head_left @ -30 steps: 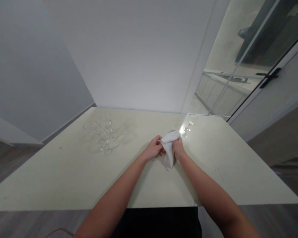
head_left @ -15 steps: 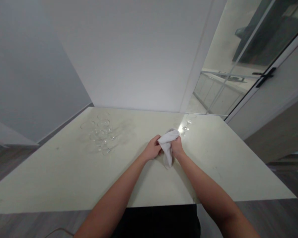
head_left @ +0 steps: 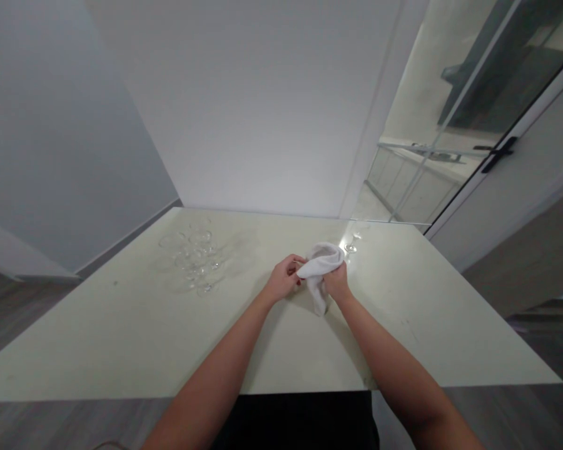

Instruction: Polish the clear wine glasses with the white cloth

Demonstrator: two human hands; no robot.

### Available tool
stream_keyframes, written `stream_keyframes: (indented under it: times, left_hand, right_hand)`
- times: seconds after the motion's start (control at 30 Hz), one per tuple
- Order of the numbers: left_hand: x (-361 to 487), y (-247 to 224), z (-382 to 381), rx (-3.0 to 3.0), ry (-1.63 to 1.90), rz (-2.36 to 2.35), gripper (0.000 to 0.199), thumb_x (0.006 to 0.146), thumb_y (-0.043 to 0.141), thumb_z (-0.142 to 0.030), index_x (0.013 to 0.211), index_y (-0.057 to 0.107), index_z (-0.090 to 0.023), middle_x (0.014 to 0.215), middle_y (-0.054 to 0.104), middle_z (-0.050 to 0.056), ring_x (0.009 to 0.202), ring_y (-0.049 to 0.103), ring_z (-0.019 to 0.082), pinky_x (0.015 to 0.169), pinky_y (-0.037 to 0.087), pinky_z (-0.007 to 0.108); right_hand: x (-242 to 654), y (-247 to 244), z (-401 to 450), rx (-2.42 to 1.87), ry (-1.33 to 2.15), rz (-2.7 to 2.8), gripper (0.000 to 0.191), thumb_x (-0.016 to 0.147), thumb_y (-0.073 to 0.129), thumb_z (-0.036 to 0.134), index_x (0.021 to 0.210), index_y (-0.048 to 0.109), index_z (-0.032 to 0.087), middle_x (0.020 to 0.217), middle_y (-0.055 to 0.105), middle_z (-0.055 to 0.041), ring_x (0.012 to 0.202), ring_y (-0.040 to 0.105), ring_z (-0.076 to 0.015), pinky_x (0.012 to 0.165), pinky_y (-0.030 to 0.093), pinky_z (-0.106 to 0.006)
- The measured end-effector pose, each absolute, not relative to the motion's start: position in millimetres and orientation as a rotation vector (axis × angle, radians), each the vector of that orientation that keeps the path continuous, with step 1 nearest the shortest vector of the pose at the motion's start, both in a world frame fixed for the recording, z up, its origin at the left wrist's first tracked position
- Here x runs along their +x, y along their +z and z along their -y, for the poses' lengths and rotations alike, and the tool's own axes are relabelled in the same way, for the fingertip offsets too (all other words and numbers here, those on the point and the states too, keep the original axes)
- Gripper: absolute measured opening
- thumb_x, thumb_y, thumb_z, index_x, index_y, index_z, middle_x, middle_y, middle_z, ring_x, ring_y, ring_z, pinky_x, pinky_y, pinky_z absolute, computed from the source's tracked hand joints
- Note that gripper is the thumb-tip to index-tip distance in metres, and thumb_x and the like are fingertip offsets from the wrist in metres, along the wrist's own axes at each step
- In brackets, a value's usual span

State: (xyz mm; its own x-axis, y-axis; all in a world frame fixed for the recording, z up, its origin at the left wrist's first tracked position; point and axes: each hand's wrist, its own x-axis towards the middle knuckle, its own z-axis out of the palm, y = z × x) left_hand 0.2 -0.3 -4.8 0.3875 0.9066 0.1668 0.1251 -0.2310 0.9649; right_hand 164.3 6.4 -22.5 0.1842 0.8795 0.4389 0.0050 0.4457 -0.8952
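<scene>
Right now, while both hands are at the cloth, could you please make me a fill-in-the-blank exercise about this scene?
The cloth between the left hand and the right hand is ____ in colour.
For the person, the clustered clear glasses are on the table's ____ side.
The lone glass is closer to the table's ____ edge than its near edge.
The door handle is ____.

Missing words: white; left; far; black.

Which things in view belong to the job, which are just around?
In the job:
- white cloth, gripped by the right hand, left hand at its edge
- probably clustered glasses, lone glass
- table, as work surface

Just around:
- black door handle
- wall
</scene>
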Motion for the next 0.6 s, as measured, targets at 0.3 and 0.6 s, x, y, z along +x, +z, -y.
stream_keyframes:
  times: [0.3, 0.6]
  left_hand:
    - [2.4, -10.9, 3.8, 2.249, 0.893, -1.346, 0.043, 0.082, 0.050, -0.042, 0.120, 0.044, -0.022, 0.071, 0.060, -0.003, 0.062, 0.056, 0.014, 0.058, 0.037, 0.024]
    - [-14.5, 3.3, 0.1, 2.742, 0.818, -1.178, 0.056, 0.080, 0.051, -0.059, 0.123, 0.051, -0.023, 0.098, 0.065, 0.007, 0.086, 0.059, 0.018, 0.087, 0.034, 0.035]
  right_hand:
    - [165.1, -32.4, -15.3, -0.969, 0.786, 1.143, 0.021, 0.070, 0.050, 0.026, 0.083, 0.064, 0.018, 0.084, 0.068, -0.0024, 0.083, 0.060, -0.0179, 0.078, 0.048, -0.029]
    - [190.4, -19.9, -19.4, -0.978, 1.333, 1.522, 0.030, 0.059, 0.064, 0.019, 0.088, 0.063, 0.014, 0.079, 0.066, -0.0016, 0.069, 0.058, -0.0142, 0.068, 0.048, -0.027]
